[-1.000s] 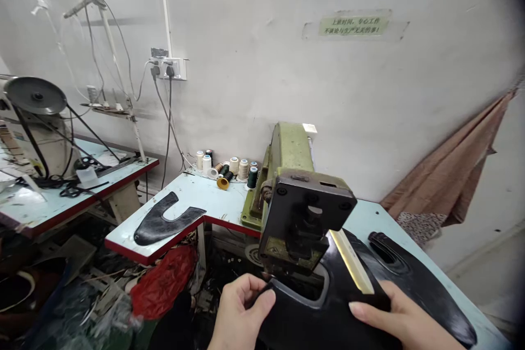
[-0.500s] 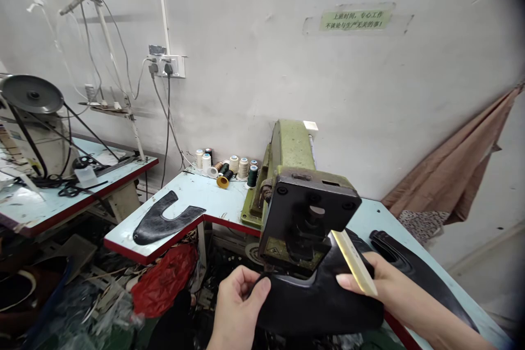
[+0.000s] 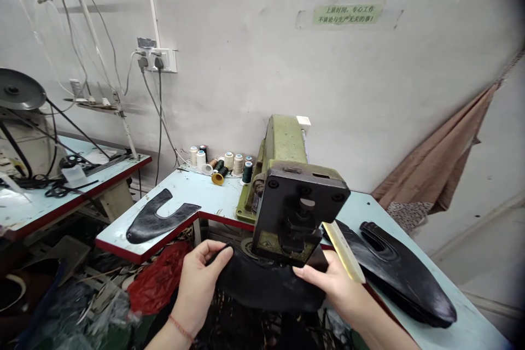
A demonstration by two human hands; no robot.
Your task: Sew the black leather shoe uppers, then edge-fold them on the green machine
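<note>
A black leather piece (image 3: 270, 287) stretches between my hands at the front of a green machine (image 3: 286, 139), its upper edge under the dark machine head (image 3: 301, 219). My left hand (image 3: 203, 273) pinches its left end between thumb and fingers. At its right end my right hand (image 3: 328, 279) grips it, thumb on top. A pale yellow bar (image 3: 343, 254) slants down from the head, just above my right hand. The exact spot where the leather meets the machine is hidden by the head.
Black leather pieces (image 3: 410, 279) lie stacked on the right of the light-blue table (image 3: 377, 210). One U-shaped leather piece (image 3: 151, 221) rests on the left. Several thread spools (image 3: 219, 176) stand behind. Below lie a red plastic bag (image 3: 158, 276) and scraps. Another machine (image 3: 24, 131) is far left.
My hands and the leather have moved left. The leather's right part has swung out from beneath the yellow bar, and my right hand has shifted its hold. The view has turned slightly right.
</note>
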